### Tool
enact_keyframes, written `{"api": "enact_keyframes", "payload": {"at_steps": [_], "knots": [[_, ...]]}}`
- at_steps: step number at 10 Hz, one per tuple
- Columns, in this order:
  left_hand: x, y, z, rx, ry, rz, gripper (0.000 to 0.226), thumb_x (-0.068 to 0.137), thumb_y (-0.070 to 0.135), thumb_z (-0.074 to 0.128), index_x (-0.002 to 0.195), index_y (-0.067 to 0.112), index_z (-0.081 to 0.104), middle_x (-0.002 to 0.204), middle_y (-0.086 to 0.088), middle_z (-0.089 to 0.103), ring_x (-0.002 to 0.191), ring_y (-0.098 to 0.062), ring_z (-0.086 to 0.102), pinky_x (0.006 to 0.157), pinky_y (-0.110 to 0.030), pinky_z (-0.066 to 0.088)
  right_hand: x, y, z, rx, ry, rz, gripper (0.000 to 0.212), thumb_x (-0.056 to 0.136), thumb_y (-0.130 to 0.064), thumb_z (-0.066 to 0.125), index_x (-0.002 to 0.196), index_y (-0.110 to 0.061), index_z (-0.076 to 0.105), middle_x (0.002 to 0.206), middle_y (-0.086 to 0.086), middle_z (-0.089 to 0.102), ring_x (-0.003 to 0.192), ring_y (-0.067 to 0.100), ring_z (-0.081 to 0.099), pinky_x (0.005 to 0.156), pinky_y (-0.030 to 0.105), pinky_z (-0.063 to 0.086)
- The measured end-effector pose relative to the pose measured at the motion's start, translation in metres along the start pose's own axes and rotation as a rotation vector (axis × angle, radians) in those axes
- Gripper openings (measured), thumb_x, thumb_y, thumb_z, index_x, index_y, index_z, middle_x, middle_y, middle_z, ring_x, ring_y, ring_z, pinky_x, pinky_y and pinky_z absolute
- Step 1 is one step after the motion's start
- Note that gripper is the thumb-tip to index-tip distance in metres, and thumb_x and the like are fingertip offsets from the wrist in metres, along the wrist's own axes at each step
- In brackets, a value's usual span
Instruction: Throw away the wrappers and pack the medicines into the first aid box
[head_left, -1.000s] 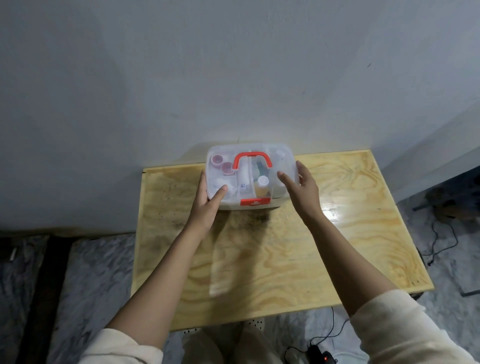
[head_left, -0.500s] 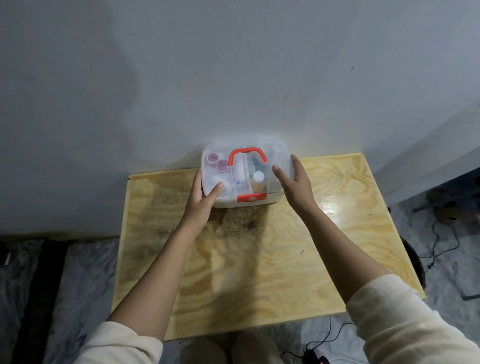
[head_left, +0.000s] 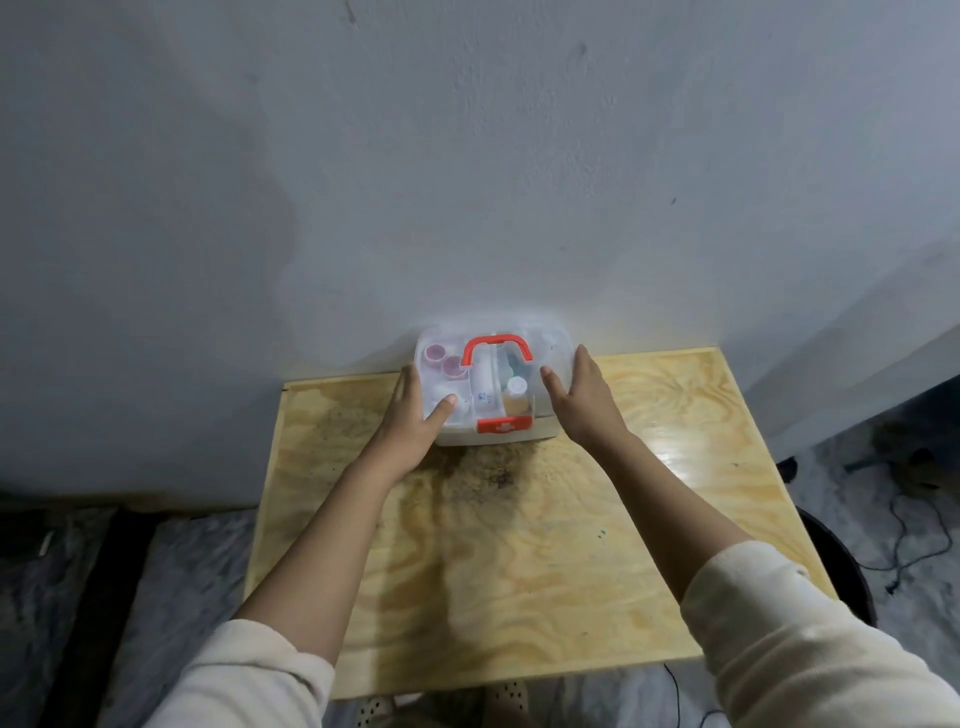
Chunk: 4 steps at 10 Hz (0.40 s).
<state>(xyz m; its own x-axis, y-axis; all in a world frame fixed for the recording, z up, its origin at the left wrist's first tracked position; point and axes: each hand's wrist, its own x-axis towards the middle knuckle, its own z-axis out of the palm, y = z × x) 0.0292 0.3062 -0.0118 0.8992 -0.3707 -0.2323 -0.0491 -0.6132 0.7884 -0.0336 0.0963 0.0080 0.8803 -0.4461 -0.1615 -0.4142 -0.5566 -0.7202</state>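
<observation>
Left hand (head_left: 413, 422) and right hand (head_left: 584, 400) outstretched, palms facing.

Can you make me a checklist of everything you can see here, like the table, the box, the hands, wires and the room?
Surface: wooden table, stained dark in front of the box.
Job's things: first aid box, lid shut, red handle on top, at the table's far edge by the wall; medicines show through the lid.
Clutter: nothing seen on the table; no wrappers.
Hands: left hand and right hand open, flat against the box's sides.
Cables: black cable on the floor at right.
Surroundings: grey wall; dark bin beside the table.
</observation>
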Motion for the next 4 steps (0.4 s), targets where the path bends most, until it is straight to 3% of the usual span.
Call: {"api": "enact_keyframes", "payload": {"at_steps": [1, 2, 4], "knots": [[0.000, 0.001, 0.003, 0.147, -0.013, -0.076, 0.080, 0.102, 0.043, 0.041, 0.156, 0.011, -0.009, 0.165, -0.006, -0.011, 0.153, -0.022, -0.002, 0.121, -0.034, 0.009, -0.004, 0.000, 0.002, -0.064, -0.020, -0.040, 0.064, 0.094, -0.051, 0.033, 0.144, -0.015, 0.014, 0.151, 0.010, 0.026, 0.137, 0.028, 0.032, 0.109, 0.045, 0.036], [-0.002, 0.005, 0.002, 0.186, -0.018, -0.106, 0.081, 0.101, 0.047, 0.040, 0.156, 0.014, -0.010, 0.166, -0.004, -0.010, 0.153, -0.023, -0.001, 0.122, -0.039, 0.012, -0.008, 0.000, -0.001, -0.120, -0.046, -0.038, 0.064, 0.096, -0.046, 0.032, 0.146, -0.014, 0.007, 0.157, 0.009, 0.014, 0.143, 0.027, 0.018, 0.113, 0.039, 0.024], [-0.023, 0.012, -0.007, 0.319, -0.027, -0.121, 0.077, 0.102, 0.044, 0.037, 0.157, 0.008, -0.003, 0.166, -0.008, -0.006, 0.153, -0.021, -0.004, 0.122, -0.033, 0.003, -0.035, 0.007, -0.006, -0.129, -0.059, -0.044, 0.066, 0.096, -0.049, 0.030, 0.148, -0.019, 0.003, 0.158, 0.003, 0.008, 0.145, 0.023, 0.011, 0.115, 0.040, 0.021]]}}
